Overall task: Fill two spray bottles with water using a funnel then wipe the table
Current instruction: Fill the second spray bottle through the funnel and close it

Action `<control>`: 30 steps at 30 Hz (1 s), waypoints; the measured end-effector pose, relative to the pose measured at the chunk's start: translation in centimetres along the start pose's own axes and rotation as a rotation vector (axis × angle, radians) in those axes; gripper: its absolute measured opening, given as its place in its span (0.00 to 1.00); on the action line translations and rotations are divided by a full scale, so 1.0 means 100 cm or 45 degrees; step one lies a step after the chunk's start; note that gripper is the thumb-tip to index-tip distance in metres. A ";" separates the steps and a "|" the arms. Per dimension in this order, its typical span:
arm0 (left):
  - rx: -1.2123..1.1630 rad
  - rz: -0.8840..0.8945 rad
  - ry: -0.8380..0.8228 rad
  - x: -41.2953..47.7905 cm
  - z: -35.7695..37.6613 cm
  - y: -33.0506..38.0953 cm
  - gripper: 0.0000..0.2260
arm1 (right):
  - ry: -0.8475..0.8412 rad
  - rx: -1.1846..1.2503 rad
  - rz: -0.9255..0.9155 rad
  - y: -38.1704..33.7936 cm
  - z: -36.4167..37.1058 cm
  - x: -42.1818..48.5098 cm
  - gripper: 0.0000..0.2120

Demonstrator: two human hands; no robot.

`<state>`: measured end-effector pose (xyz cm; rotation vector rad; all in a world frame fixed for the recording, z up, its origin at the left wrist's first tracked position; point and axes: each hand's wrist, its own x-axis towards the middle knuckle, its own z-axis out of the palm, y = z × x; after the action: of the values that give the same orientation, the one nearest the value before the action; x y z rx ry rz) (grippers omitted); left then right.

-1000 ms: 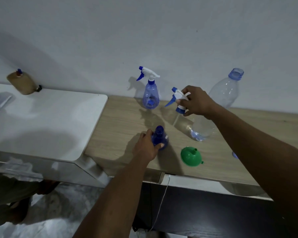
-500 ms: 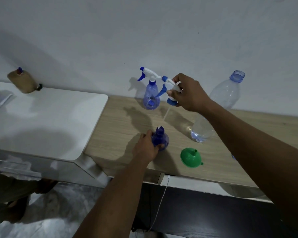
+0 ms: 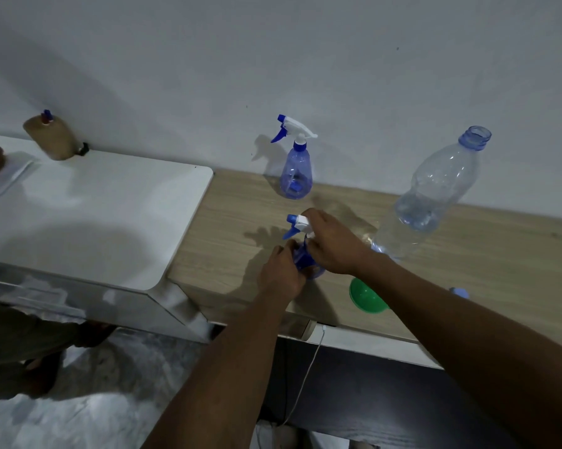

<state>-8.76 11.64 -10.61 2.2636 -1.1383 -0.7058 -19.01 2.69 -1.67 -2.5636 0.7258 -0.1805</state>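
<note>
Right grip (image 3: 334,246) is curled around the white-and-blue spray head (image 3: 297,222), holding it on top of the near spray bottle (image 3: 305,260). Left grip (image 3: 281,273) is wrapped round that bottle's body, near the table's (image 3: 241,222) front edge. My worry: if the head goes on crooked, the thread could cross and leak, and a hard twist might skid that light bottle. The right forearm also hangs over the green funnel (image 3: 365,294), so that's easy to knock off. The uncapped water bottle (image 3: 435,196) looks tippy. The second spray bottle (image 3: 296,176) is safe by the wall.
</note>
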 end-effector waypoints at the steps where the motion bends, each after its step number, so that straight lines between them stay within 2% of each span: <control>1: 0.007 0.006 -0.002 0.000 0.000 0.000 0.26 | -0.028 -0.029 -0.003 0.001 -0.001 0.001 0.16; 7: 0.041 0.006 0.016 -0.002 0.000 0.002 0.24 | 0.035 -0.274 0.018 -0.002 0.005 0.004 0.14; 11: 0.000 -0.009 0.011 -0.002 -0.002 0.003 0.23 | 0.078 -0.188 -0.012 0.000 0.006 0.003 0.16; 15: 0.015 -0.010 0.007 -0.004 -0.002 0.006 0.24 | 0.116 -0.233 0.033 0.001 0.009 0.002 0.15; 19: 0.000 -0.028 0.005 -0.004 -0.003 0.007 0.23 | 0.177 -0.218 0.051 0.000 0.014 0.002 0.19; 22: 0.017 -0.012 -0.004 -0.005 -0.004 0.008 0.26 | 0.162 -0.200 0.068 0.002 0.012 0.003 0.17; 27: 0.036 -0.027 0.007 -0.007 -0.005 0.010 0.22 | 0.192 -0.266 0.029 0.004 0.013 0.001 0.22; 30: 0.041 -0.004 0.005 -0.007 -0.004 0.009 0.23 | 0.192 -0.268 0.042 0.005 0.013 0.002 0.20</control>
<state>-9.37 11.83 -9.53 2.2926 -1.1527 -0.6888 -18.71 2.72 -3.10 -2.7569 0.8850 -0.3038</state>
